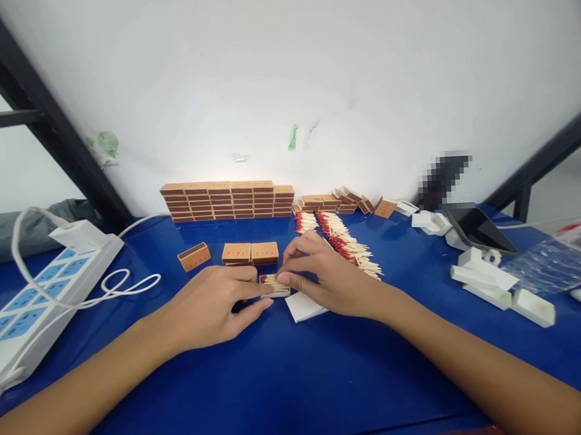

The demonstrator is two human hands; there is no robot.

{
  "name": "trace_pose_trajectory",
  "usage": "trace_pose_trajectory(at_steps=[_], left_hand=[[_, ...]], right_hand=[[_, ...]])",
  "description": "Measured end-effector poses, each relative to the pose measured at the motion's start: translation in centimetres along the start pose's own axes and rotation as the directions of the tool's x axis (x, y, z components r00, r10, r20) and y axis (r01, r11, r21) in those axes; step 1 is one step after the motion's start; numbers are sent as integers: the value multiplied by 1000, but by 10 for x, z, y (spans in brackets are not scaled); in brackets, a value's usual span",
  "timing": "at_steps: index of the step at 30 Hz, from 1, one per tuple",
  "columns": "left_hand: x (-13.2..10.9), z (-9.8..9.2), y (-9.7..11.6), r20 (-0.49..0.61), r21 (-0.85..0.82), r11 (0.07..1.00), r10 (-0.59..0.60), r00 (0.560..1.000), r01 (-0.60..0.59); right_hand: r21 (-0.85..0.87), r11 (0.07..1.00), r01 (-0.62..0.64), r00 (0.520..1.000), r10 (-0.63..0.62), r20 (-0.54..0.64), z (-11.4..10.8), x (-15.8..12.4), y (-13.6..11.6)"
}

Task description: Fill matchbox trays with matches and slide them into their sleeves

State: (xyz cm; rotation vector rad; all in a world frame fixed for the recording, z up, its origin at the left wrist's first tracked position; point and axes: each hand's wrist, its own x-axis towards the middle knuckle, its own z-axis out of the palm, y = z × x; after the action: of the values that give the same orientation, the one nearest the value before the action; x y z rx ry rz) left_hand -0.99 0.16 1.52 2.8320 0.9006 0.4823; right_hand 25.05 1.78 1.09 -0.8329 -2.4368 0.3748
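Note:
A small white matchbox tray (275, 293) filled with red-tipped matches (270, 281) lies on the blue table between my hands. My left hand (227, 302) holds the tray's left end, index finger along the end and thumb at the near side. Over the tray's right end, the thumb and fingertips of my right hand (315, 268) are pinched on matches; how many is hidden. Partly under my right hand is a flat white piece (302, 308). Just behind the tray sit two side-by-side closed matchboxes (251, 252). Loose matches (343, 237) lie heaped beyond my right hand.
Stacked matchboxes (226, 201) stand against the wall, with tumbled boxes (352, 198) to their right. One matchbox (194, 256) lies alone. A power strip (51, 301) with white cable is at left. White trays (488, 278), a phone (479, 227) and a plastic bag (555, 255) lie right.

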Motion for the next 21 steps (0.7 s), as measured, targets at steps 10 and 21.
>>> trace_pose_trajectory(at_steps=[10,21], left_hand=[[-1,1,1,1,-37,999,-3,1000,3],[-1,9,-4,-120,24,998,54,991,-51]], right_hand=[[49,999,-14,999,12,44,0,-1,-1],[48,999,-19,999,17,43,-2,-2,-3]])
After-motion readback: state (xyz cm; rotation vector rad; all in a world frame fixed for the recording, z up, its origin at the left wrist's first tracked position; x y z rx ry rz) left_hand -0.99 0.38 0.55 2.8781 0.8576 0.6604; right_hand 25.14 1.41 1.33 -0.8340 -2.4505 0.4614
